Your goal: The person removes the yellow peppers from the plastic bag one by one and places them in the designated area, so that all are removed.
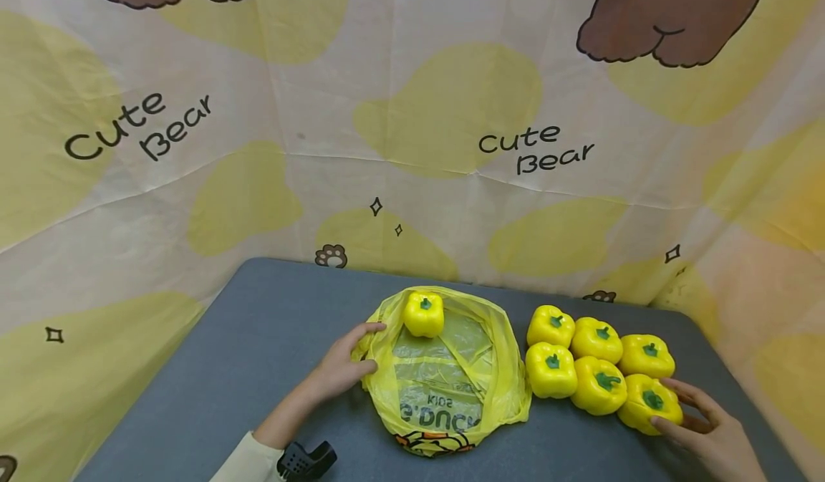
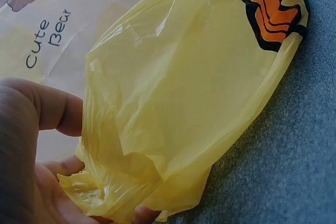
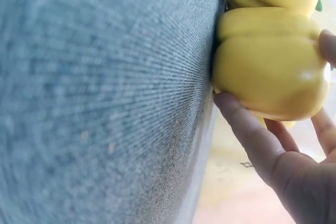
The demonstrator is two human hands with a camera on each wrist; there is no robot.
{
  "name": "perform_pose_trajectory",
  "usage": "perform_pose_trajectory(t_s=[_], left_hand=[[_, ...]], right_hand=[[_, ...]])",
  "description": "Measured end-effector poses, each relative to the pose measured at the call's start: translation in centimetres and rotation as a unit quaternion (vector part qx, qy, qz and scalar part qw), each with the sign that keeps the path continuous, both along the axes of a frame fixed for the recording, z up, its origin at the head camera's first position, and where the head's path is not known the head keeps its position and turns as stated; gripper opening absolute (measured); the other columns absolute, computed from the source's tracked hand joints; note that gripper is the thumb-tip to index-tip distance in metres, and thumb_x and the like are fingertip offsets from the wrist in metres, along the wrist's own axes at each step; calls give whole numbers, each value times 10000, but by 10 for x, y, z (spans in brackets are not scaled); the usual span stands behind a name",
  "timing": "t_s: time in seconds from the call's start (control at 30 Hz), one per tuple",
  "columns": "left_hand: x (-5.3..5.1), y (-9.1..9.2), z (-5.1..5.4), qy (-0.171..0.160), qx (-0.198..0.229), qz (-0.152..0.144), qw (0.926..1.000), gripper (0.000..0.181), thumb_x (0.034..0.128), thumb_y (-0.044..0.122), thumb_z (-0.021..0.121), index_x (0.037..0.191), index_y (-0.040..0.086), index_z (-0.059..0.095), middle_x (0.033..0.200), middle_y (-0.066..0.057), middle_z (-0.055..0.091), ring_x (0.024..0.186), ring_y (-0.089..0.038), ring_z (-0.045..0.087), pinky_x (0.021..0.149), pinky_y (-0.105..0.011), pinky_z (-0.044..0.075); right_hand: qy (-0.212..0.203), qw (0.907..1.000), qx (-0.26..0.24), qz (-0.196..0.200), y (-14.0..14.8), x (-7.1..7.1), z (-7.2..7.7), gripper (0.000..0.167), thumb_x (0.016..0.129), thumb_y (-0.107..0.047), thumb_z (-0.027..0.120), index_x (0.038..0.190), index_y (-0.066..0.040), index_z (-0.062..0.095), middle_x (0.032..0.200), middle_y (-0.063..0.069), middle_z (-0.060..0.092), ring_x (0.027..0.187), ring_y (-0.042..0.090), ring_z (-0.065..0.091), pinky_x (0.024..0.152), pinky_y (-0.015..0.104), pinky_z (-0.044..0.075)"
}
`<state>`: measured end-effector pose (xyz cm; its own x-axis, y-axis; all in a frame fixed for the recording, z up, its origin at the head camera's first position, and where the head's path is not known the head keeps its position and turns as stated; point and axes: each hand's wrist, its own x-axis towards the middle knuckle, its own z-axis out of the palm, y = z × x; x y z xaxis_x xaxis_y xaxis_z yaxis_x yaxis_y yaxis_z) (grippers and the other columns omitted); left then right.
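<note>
A yellow plastic bag [image 1: 512, 378] stands on the table with its mouth spread wide, lettering and a duck print on it. One yellow bell pepper [image 1: 423, 317] with a green stem lies inside, near the far rim. My left hand [image 1: 340, 366] holds the bag's left edge, and in the left wrist view crumpled plastic [image 2: 121, 182] sits between thumb and fingers. At the right, my right hand [image 1: 718, 432] grips the nearest-right bell pepper [image 1: 647, 412], thumb and fingers on opposite sides. The right wrist view shows that pepper [image 3: 270, 72] low against the table.
Several more yellow bell peppers [image 1: 552, 369] stand in two rows right of the bag, close to one another. The grey table [image 1: 271, 324] ends at a printed cloth backdrop [image 1: 425, 109]. A black wrist device [image 1: 306, 460] sits at the left sleeve.
</note>
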<state>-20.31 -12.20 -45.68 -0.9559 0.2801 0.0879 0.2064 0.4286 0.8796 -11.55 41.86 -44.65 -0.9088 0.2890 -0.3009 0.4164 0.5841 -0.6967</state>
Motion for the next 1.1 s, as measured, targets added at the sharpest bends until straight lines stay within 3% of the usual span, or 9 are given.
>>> perform_pose_trajectory(t_s=[0.13,0.57,0.73,0.77,0.83,0.9,0.97,1.0,1.1], left_hand=[[0,0,0,-16,17,22,10000,607,753,58,627,1345,147,530,1431,-105,495,1295,-274,436,1010,-448,357],[2,0,2,-1,299,55,9995,596,768,28,618,1348,136,528,1445,-119,476,1334,-291,403,1009,-449,356],[3,2,1,-94,316,175,9993,605,766,24,611,1350,154,528,1447,-94,477,1339,-272,401,1015,-439,353],[3,2,1,-110,325,189,9992,605,765,24,610,1350,157,529,1448,-91,477,1342,-272,399,1018,-443,350],[3,2,1,-101,322,189,9993,609,762,30,611,1352,156,528,1448,-92,477,1345,-278,397,1020,-445,347],[4,2,1,-52,308,180,9993,611,760,34,615,1354,148,527,1446,-100,480,1344,-289,399,1015,-446,351],[4,2,1,-25,316,161,9994,611,758,37,618,1354,140,526,1442,-106,483,1341,-293,402,1014,-442,352],[4,2,1,-9,315,158,9994,611,758,40,620,1354,136,527,1442,-110,483,1337,-296,406,1010,-436,356],[4,1,0,23,315,108,9994,610,764,39,620,1360,125,520,1449,-123,474,1345,-305,396,1013,-436,354]], right_hand=[[30,9999,110,8,-2,1,0,893,780,-580,689,1514,-260,293,1496,217,259,1261,506,433,798,362,546],[126,9983,542,177,-13,4,10,910,815,-573,655,1509,-119,283,1521,270,242,1267,524,407,836,442,522],[559,9952,800,-19,-19,8,14,862,835,-550,644,1486,-82,326,1478,270,311,1161,497,494,778,399,541],[691,9939,854,-94,-20,9,15,842,841,-542,641,1481,-86,339,1470,269,334,1124,470,526,756,380,546],[1030,9902,892,-308,-23,12,17,776,848,-513,648,1464,-117,391,1412,79,457,1037,213,615,706,277,542],[1400,9855,844,-445,-25,15,20,702,862,-468,653,1448,-151,431,1320,-141,491,956,-36,567,673,184,512],[1764,9799,813,-459,-28,18,23,636,874,-418,659,1432,-186,462,1200,-329,429,885,-212,439,647,113,469],[1940,9769,790,-432,-30,19,24,608,879,-390,663,1425,-201,474,1126,-384,384,861,-267,362,642,77,441],[2370,9681,793,-206,-38,20,29,566,890,-319,668,1417,-224,485,1180,-395,417,902,-281,364,664,45,421]])
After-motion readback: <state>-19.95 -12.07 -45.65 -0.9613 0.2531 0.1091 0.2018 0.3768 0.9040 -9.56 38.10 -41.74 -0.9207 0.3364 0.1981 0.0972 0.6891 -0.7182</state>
